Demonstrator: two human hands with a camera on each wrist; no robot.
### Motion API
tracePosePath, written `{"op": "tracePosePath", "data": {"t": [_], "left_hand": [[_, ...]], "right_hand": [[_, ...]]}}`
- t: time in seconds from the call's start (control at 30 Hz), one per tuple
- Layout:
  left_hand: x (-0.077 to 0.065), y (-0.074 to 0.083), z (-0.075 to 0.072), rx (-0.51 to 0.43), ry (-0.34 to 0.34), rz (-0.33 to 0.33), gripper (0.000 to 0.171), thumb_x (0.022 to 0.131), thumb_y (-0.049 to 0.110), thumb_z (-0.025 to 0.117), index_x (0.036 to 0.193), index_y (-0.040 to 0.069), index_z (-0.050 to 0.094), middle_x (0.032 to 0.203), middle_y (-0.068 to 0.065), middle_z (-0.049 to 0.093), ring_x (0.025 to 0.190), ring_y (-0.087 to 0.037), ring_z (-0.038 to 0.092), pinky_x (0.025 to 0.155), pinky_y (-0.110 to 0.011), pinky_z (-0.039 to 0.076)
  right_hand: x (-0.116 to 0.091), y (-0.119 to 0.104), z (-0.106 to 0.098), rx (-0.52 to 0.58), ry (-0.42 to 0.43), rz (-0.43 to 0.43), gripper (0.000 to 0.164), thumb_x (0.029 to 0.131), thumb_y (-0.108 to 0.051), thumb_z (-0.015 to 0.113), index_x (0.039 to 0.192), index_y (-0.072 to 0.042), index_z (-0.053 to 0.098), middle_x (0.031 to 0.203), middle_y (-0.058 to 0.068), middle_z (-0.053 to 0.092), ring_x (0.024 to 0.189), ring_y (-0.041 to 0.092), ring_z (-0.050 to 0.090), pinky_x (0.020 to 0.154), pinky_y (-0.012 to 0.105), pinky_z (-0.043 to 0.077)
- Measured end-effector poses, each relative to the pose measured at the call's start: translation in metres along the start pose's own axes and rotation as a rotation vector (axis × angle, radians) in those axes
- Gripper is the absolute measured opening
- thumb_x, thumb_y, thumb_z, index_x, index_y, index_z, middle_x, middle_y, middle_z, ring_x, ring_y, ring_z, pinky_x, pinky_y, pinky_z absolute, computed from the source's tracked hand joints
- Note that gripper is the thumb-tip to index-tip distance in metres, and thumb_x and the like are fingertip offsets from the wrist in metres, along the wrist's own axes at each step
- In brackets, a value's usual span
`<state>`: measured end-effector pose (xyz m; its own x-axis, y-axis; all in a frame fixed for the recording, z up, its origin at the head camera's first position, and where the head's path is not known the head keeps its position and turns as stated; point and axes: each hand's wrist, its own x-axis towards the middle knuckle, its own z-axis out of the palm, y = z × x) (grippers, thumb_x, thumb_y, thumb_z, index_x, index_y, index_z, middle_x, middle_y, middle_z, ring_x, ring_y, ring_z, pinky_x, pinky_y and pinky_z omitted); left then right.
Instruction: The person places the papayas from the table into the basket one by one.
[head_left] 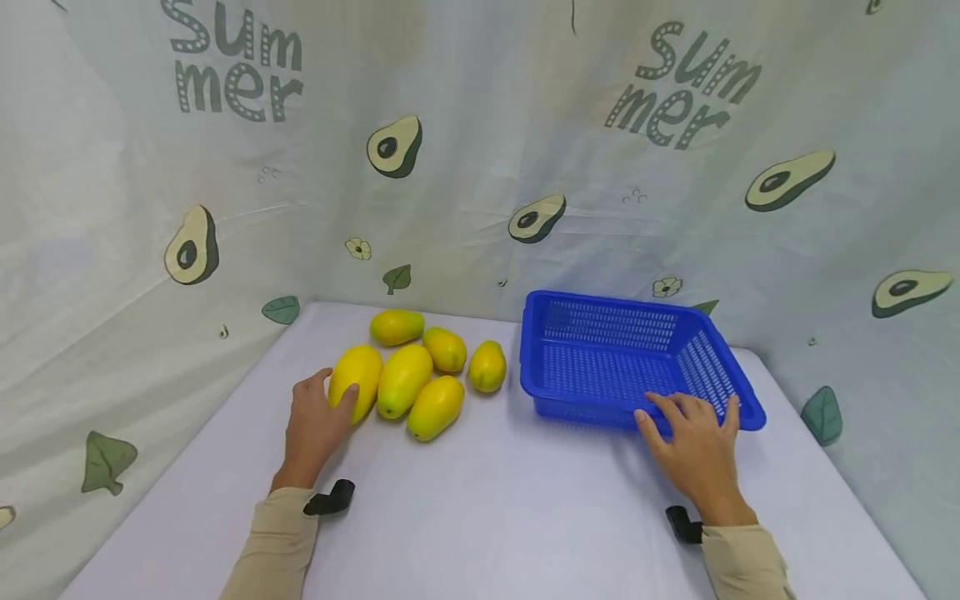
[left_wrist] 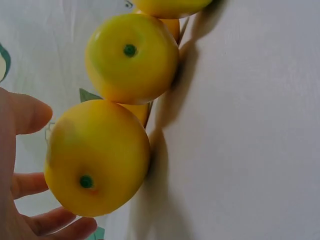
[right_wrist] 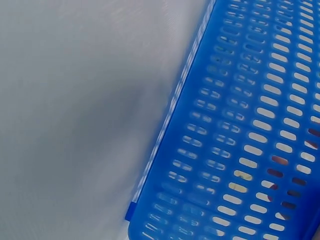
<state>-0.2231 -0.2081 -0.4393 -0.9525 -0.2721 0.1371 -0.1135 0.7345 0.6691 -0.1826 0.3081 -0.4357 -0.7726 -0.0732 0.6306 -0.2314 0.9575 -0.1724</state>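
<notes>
My left hand [head_left: 318,421] is around the near end of the leftmost yellow fruit [head_left: 356,379], which is oblong like a mango or papaya. In the left wrist view the fingers [left_wrist: 50,220] lie along the fruit's side, while the thumb stands apart from it. Several similar yellow fruits [head_left: 405,379] lie close by, to the right. My right hand [head_left: 693,446] is over the front rim of a blue plastic basket [head_left: 555,402], fingers spread and lightly bent. The right wrist view shows the basket's slotted wall [right_wrist: 225,125], with skin-toned patches behind some slots.
A white cloth [head_left: 495,508] covers the table. Behind and beside it hangs a pale curtain [head_left: 465,167] printed with avocados and leaves. The rightmost fruit [head_left: 487,367] lies near the basket's left side.
</notes>
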Motion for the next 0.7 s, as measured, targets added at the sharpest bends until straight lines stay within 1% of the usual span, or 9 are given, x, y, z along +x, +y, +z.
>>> {"op": "tracePosePath", "data": {"t": [0.07,0.13,0.2,0.33,0.5,0.7], "left_hand": [[0.0014,-0.0018,0.0011,-0.028,-0.031,-0.031,0.075,0.100,0.050,0.050,0.153,0.002,0.030,0.150,-0.031,0.026,0.129,-0.048,0.039,0.106,-0.063,0.035],[0.0026,-0.0038,0.0028,-0.038,-0.038,-0.042,0.075,0.100,0.049,0.051,0.154,0.002,0.029,0.150,-0.031,0.026,0.128,-0.047,0.041,0.105,-0.063,0.037],[0.0036,-0.0057,0.0044,-0.044,-0.034,-0.038,0.075,0.099,0.049,0.052,0.154,0.003,0.029,0.149,-0.030,0.026,0.127,-0.045,0.043,0.104,-0.062,0.039],[0.0051,-0.0074,0.0078,-0.046,-0.032,-0.026,0.075,0.099,0.051,0.051,0.155,0.005,0.030,0.148,-0.030,0.027,0.124,-0.043,0.044,0.100,-0.061,0.041],[0.0077,-0.0071,0.0093,-0.042,-0.037,-0.020,0.078,0.099,0.055,0.050,0.156,0.007,0.029,0.149,-0.029,0.027,0.123,-0.043,0.045,0.099,-0.062,0.041],[0.0043,-0.0075,0.0088,-0.013,-0.041,-0.037,0.081,0.097,0.055,0.054,0.156,0.006,0.028,0.150,-0.029,0.028,0.123,-0.047,0.046,0.099,-0.065,0.039]], "right_hand": [[-0.0023,0.0003,-0.0004,-0.012,-0.007,0.004,0.039,0.094,-0.038,0.066,0.119,-0.009,0.070,0.114,0.022,0.064,0.116,0.047,0.052,0.112,0.072,-0.004],[-0.0032,0.0005,-0.0002,-0.018,-0.010,0.005,0.039,0.094,-0.039,0.066,0.119,-0.009,0.070,0.114,0.023,0.063,0.117,0.047,0.051,0.111,0.072,-0.005],[-0.0025,0.0003,0.0004,-0.020,-0.010,0.006,0.040,0.095,-0.040,0.065,0.119,-0.009,0.069,0.115,0.023,0.063,0.117,0.048,0.051,0.111,0.072,-0.005],[-0.0014,-0.0005,0.0002,-0.012,0.005,0.008,0.040,0.094,-0.040,0.065,0.118,-0.008,0.070,0.113,0.023,0.064,0.115,0.047,0.051,0.111,0.073,-0.001],[0.0004,-0.0014,-0.0007,0.004,0.027,0.009,0.039,0.093,-0.037,0.067,0.117,-0.006,0.070,0.111,0.023,0.065,0.113,0.046,0.052,0.112,0.072,0.003],[-0.0043,-0.0005,0.0016,0.007,0.010,0.023,0.039,0.093,-0.037,0.067,0.117,-0.007,0.070,0.112,0.022,0.066,0.114,0.045,0.052,0.113,0.070,0.007]]}}
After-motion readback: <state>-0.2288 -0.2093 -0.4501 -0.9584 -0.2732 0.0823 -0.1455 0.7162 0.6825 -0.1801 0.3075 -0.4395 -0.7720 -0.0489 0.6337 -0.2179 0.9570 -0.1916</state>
